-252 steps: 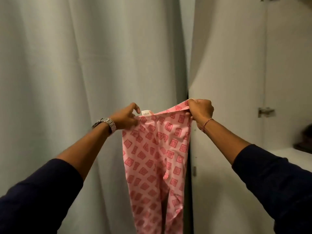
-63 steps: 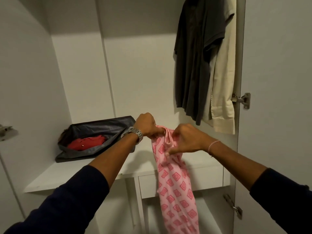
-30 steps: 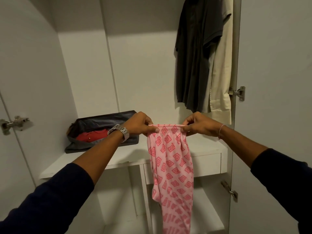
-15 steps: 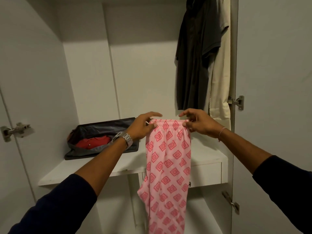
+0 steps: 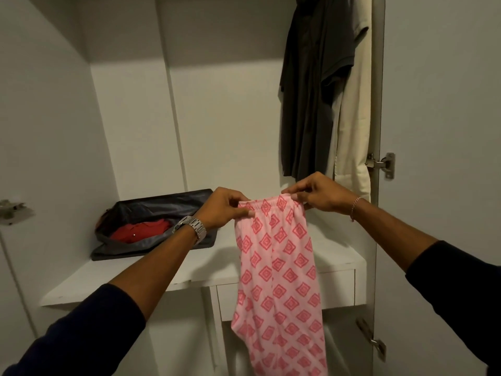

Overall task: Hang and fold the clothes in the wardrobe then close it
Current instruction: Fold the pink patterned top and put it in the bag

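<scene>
Pink diamond-print cotton trousers (image 5: 276, 270) hang unfolded before the white wardrobe shelf (image 5: 189, 270), left hand (image 5: 223, 210) and right hand (image 5: 318, 195) each pinching a waistband corner. Dark grey shirt (image 5: 311, 90) and cream shirt (image 5: 355, 126) already hang; folding, shelving and closing seemingly remain.

Under the right hand (image 5: 318, 195) and out to its right, the white shelf (image 5: 206, 270) is bare. Left of the left hand (image 5: 223, 210) a dark bag (image 5: 151, 210) blocks the shelf. Above the right hand, a dark shirt (image 5: 311, 90) and cream shirt (image 5: 355, 118) hang down
</scene>
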